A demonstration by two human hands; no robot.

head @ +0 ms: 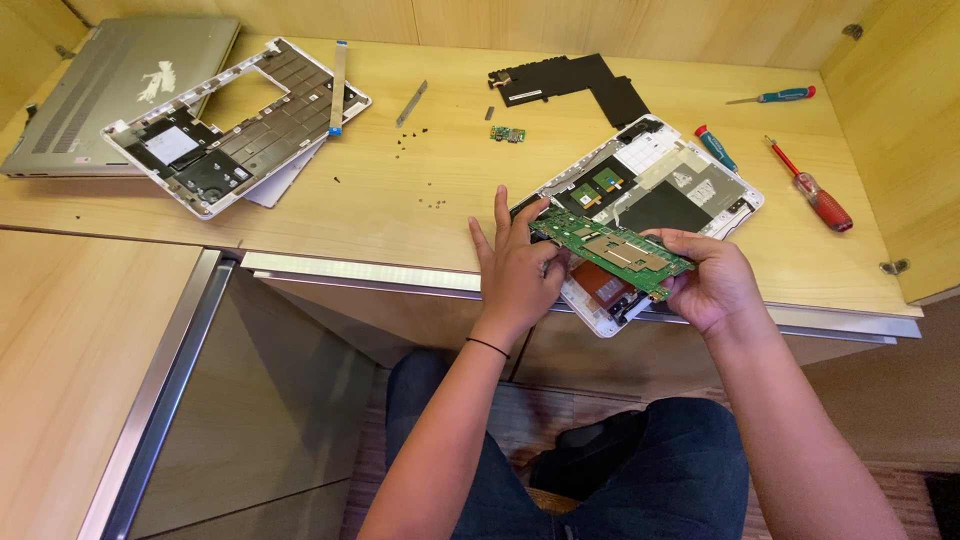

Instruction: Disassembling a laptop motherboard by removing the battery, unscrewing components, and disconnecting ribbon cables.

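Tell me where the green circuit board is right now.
In the head view, the green circuit board sits right of centre, held between the left hand and right hand, above the white laptop chassis.

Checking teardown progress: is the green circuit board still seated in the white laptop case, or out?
Out. Both hands, left hand and right hand, hold the green circuit board raised and tilted over the white laptop case.

Matt green circuit board (pixel 612 250) (glossy gold patches) above smooth, pale wooden desk (pixel 430 160).
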